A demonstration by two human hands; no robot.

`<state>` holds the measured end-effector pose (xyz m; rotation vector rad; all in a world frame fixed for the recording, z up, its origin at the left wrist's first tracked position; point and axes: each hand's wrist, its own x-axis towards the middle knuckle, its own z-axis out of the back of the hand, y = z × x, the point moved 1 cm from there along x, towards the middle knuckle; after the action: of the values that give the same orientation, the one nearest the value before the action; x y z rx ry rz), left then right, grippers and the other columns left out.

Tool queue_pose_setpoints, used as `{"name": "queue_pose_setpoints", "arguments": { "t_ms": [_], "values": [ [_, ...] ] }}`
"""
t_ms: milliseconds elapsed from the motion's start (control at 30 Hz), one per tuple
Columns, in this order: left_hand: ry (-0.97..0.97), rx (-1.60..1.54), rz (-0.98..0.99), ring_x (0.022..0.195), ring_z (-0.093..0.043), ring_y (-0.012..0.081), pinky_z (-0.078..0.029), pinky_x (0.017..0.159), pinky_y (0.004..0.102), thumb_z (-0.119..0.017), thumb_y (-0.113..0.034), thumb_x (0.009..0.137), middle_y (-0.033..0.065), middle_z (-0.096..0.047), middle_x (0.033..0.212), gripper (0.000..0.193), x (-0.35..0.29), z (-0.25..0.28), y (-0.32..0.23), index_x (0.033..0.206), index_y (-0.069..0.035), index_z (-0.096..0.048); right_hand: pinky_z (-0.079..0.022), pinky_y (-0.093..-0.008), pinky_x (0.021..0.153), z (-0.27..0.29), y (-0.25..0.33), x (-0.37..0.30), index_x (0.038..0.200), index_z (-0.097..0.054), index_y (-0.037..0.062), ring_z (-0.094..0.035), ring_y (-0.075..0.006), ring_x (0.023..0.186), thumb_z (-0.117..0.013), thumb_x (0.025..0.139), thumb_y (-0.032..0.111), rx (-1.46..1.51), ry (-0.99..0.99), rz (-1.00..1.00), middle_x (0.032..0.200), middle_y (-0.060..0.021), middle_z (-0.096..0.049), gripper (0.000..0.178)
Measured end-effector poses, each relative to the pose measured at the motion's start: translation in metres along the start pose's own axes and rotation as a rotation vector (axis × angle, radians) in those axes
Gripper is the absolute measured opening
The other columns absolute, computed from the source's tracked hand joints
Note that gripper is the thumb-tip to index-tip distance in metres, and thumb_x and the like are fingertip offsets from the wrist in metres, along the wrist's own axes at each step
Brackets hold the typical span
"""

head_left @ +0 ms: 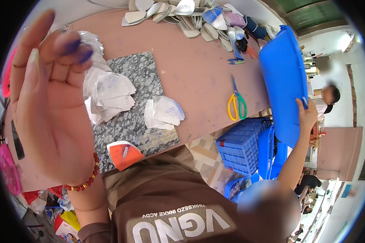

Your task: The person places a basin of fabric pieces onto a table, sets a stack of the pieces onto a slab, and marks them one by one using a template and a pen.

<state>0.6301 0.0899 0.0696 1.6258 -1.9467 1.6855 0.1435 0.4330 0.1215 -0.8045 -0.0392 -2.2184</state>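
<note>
My left hand [56,109] is raised close in the left of the view, palm showing, fingers loosely bent and apart. Blue stains mark its fingertips, and a red and gold bead bracelet circles the wrist. Nothing is in it. At the right, my right hand [307,112] grips the edge of a blue plastic tray [280,77] tipped up on its side. Fanned silvery-white curved pieces [111,91] lie behind the left hand on a speckled stone slab [140,65]. A smaller stack [164,112] sits to their right, and an orange curved piece [125,155] rests at the slab's near edge.
Scissors [236,101] with yellow and green handles lie on the brown table [190,73]. Thread snips [236,61] are farther back, near piled pale shaped pieces [190,22]. A blue crate [241,143] stands beside the table's near edge. Another person [328,97] is at the far right.
</note>
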Motion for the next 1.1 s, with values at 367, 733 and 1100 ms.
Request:
{"name": "queue_pose_setpoints", "arguments": {
  "t_ms": [367,733,1100],
  "values": [
    [0.03,0.156,0.032,0.12,-0.051,0.029,-0.041,0.105,0.0411,-0.052,-0.041,0.092,0.0265,-0.04,0.138,0.078,0.005,-0.018,-0.018,0.146,0.009,-0.027,-0.05,-0.0438,0.07,-0.059,0.107,-0.045,0.092,-0.064,0.0101,-0.064,-0.0333,0.085,-0.073,0.081,0.034,-0.12,0.147,0.132,0.084,-0.0103,-0.064,0.027],
    [-0.113,0.441,0.026,0.122,-0.055,0.0314,-0.045,0.103,0.0426,-0.056,-0.023,0.094,0.0224,-0.055,0.131,0.062,-0.054,-0.015,-0.02,0.144,0.008,-0.035,-0.049,-0.0356,0.077,-0.02,0.216,-0.067,0.101,-0.065,0.0057,-0.061,-0.0265,0.087,-0.075,0.075,0.019,0.6,0.08,0.034,0.091,-0.0102,-0.061,0.03],
    [0.213,1.301,0.252,0.106,-0.061,0.0339,-0.051,0.09,0.0429,-0.08,-0.005,0.07,0.013,-0.063,0.117,0.042,-0.225,0.003,0.013,0.11,-0.008,-0.071,-0.05,-0.0315,0.059,-0.005,0.392,-0.146,0.086,-0.066,0.0062,-0.065,-0.0204,0.069,-0.074,0.082,0.016,1.248,0.52,0.359,0.08,-0.0056,-0.063,0.013]
  ]
}}
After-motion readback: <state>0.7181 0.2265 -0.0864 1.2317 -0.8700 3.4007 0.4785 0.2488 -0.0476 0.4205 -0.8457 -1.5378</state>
